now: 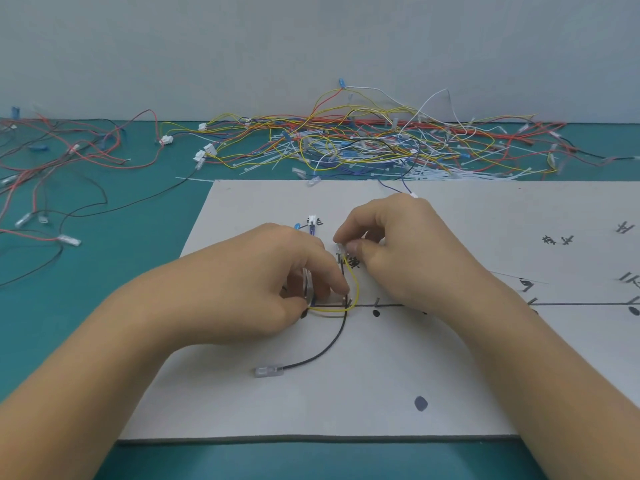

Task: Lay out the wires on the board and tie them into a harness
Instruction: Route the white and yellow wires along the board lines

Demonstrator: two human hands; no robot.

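On the board, our left hand curls its grip round the yellow wire loop. Just beyond, our right hand pinches a white connector. A black wire trails nearward.

Handwritten black characters stand on the grey board, toward its right side and near its middle, yet every one is too blurred to read
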